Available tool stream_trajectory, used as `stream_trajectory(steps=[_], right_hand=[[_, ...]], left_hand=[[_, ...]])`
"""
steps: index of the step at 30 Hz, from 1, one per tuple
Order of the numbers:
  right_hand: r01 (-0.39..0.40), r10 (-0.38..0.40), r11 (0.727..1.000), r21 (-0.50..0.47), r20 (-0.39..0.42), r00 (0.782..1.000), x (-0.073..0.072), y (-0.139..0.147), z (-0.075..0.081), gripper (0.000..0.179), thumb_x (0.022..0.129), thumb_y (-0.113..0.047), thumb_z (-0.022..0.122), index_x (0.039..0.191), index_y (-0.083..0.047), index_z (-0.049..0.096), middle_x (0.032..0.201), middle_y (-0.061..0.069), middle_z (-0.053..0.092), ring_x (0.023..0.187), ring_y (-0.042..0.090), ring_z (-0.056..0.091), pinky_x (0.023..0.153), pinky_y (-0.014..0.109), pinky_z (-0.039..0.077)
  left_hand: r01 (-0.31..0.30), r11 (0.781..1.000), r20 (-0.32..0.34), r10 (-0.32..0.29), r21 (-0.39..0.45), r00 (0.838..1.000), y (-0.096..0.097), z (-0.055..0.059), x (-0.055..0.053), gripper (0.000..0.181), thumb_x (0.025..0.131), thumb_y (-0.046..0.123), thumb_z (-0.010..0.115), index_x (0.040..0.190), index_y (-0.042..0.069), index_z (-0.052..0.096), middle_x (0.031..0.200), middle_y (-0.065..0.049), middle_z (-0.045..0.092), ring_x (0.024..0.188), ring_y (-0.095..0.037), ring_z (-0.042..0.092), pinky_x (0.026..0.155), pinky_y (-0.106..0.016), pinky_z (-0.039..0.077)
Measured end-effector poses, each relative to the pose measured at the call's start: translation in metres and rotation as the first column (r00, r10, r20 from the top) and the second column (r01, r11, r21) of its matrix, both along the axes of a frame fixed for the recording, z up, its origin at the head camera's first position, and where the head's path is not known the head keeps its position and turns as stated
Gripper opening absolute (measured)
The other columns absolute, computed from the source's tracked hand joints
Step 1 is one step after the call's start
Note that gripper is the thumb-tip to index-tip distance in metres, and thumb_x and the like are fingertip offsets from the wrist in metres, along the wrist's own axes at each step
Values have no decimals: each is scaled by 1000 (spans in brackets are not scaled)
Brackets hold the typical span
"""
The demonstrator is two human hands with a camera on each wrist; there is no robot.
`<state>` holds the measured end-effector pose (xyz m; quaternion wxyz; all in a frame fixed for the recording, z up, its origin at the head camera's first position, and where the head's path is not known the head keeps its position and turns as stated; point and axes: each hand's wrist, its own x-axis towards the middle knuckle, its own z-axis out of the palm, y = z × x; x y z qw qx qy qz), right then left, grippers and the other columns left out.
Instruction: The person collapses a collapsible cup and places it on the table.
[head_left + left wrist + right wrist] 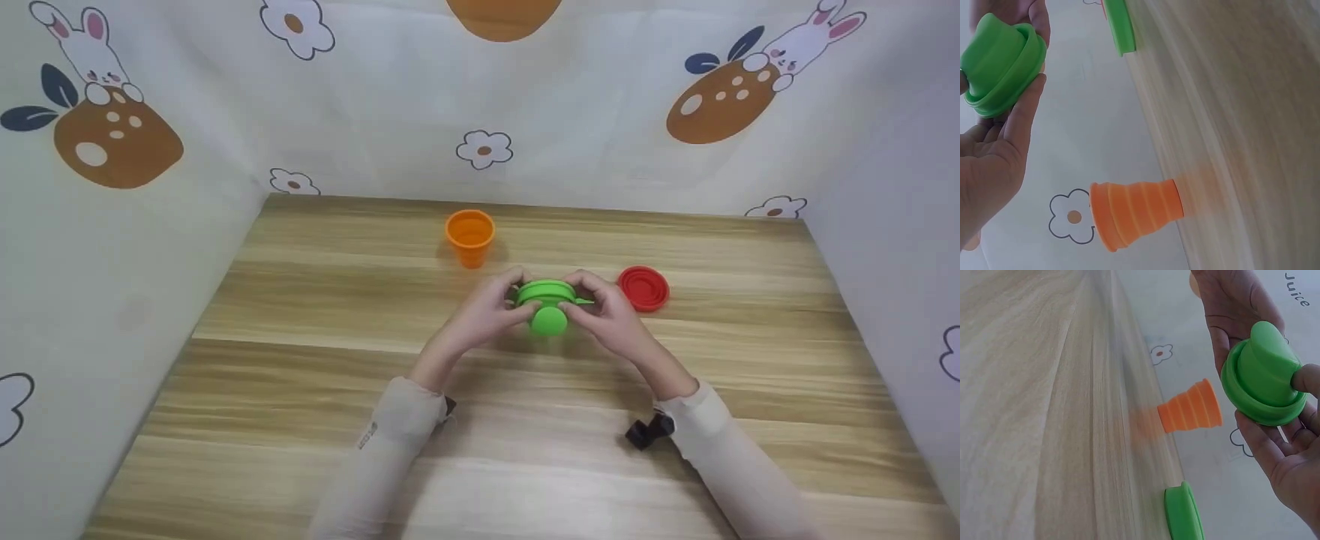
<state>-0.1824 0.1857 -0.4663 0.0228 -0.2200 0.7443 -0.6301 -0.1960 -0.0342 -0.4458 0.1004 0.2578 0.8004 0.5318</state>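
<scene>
A green collapsible cup (549,321), partly folded, is held above the table between both hands. Its small round base faces the wearer in the head view; both wrist views show its wide rim and a lopsided, bulging middle. My left hand (486,309) grips the cup's left side, thumb against the folded wall and fingers around the rim. On the other side my right hand (613,319) grips it in much the same way. The fingertips behind the cup are partly hidden in the head view.
An orange ribbed cup (470,238) stands upright and extended near the table's back edge. Right of the hands lies a flat disc (643,289) with red rings on top; its side looks green in the right wrist view. Patterned cloth walls (390,97) border the wooden table (300,420).
</scene>
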Motion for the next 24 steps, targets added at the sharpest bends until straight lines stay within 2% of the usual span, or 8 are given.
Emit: stream_trajectory(steps=[3, 12, 18, 24], right_hand=[[10, -10, 1000, 6, 1, 1000, 0, 0, -1, 22, 92, 6, 63, 112, 15, 59, 101, -12, 66, 100, 2, 64, 84, 19, 59], [39, -39, 998, 46, 14, 999, -1, -1, -2, 22, 92, 4, 64, 112, 12, 61, 103, -4, 66, 101, 2, 65, 82, 20, 59], [-7, 7, 1000, 5, 24, 1000, -1, 2, -4, 31, 93, 4, 61, 122, 14, 56, 112, -1, 65, 108, 5, 64, 92, 18, 54], [-56, 56, 998, -19, 6, 998, -1, 6, -5, 38, 91, 8, 59, 127, 16, 51, 116, -10, 64, 111, 5, 62, 95, 18, 52]], left_hand=[[-16, 1000, -4, 16, -10, 1000, 0, -1, 0, 15, 93, 9, 67, 104, 0, 62, 100, -8, 63, 97, -19, 59, 92, -32, 57], [-54, 993, -103, 43, -110, 994, -1, 0, -1, 15, 93, 13, 68, 101, 1, 68, 98, -12, 72, 95, -25, 68, 87, -34, 60], [-73, 993, -112, 63, -90, 992, -2, -1, -1, 13, 93, 12, 68, 101, 1, 68, 98, -13, 72, 94, -28, 70, 85, -33, 61], [-74, 996, -113, 67, -55, 991, -4, -2, -2, 12, 93, 10, 67, 98, -1, 66, 96, -14, 70, 92, -28, 70, 84, -32, 61]])
